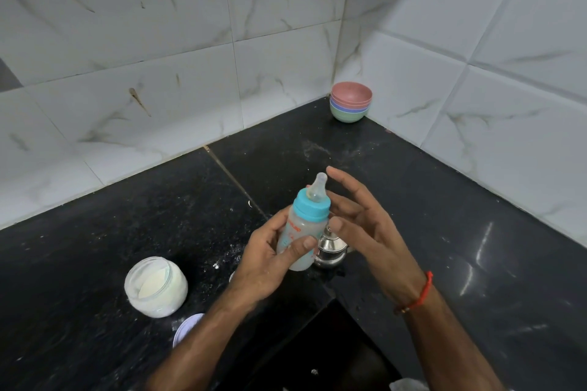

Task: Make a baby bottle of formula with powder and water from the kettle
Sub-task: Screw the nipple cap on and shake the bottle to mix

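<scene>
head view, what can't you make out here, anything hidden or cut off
- Metal vessel, head view: mostly hidden behind the baby bottle held by the left hand; whether it is the kettle is unclear.
- Bottle's fill level: cloudy wall and the fingers covering it.
- Bottle's printed markings: too small, partly covered.
- White lid: partly hidden by the left forearm.
- White object: cut off by the bottom edge.
- Right hand: open beside the teat; contact unclear.

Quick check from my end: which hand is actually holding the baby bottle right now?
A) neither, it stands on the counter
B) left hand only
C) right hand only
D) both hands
B: the left hand wraps its fingers and thumb round the baby bottle, while the right hand hovers open beside the teal collar.
</scene>
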